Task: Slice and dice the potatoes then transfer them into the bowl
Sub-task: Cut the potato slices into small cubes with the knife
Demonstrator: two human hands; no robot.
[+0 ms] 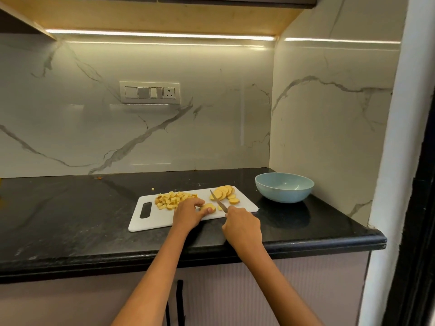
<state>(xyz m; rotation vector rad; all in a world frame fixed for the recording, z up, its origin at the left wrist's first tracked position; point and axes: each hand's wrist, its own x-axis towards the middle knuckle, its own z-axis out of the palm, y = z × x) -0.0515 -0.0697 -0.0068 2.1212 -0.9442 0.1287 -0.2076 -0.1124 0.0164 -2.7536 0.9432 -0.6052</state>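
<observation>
R hand [242, 228] grips 1 knife [218, 201] — L hand [188, 211] pins 1 potato slice [208, 207].

Warm under-cabinet glow; edges bowed

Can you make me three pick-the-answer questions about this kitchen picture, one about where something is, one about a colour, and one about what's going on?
1. Where is the bowl?
A. On the cutting board
B. On the counter, right of the cutting board
C. In a hand

2. What colour is the cutting board?
A. White
B. Green
C. Red

3. What is inside the bowl?
A. Diced potato
B. Potato slices
C. Nothing visible

Answers:
1. B: it stands on the black counter, past the board's right end.
2. A: the board is plain white.
3. C: the diced potato and slices lie on the board, while the right hand holds the knife and the left hand steadies a slice.
</observation>
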